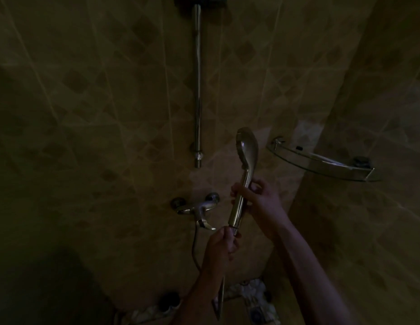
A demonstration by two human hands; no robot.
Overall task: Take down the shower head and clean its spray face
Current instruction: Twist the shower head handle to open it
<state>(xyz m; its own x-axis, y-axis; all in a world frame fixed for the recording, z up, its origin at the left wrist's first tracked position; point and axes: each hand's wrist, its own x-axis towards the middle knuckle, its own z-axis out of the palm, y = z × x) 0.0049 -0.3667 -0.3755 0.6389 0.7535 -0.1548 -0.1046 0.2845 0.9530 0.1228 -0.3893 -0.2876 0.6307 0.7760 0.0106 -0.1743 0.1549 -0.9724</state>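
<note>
The chrome shower head (247, 148) is off the wall and stands upright in front of the tiles, its rounded back toward me and its spray face turned away to the left. My right hand (258, 198) grips the handle at its middle. My left hand (221, 245) pinches the fitting at the handle's lower end, where the hose joins. The hose (194, 249) runs from below the mixer tap down and behind my left forearm. The room is very dim.
A chrome riser rail (198, 85) runs up the wall to a dark bracket at the top. The mixer tap (197, 206) sits on the wall left of my hands. A glass corner shelf (321, 160) juts out at the right. A pebbled floor strip (248, 292) lies below.
</note>
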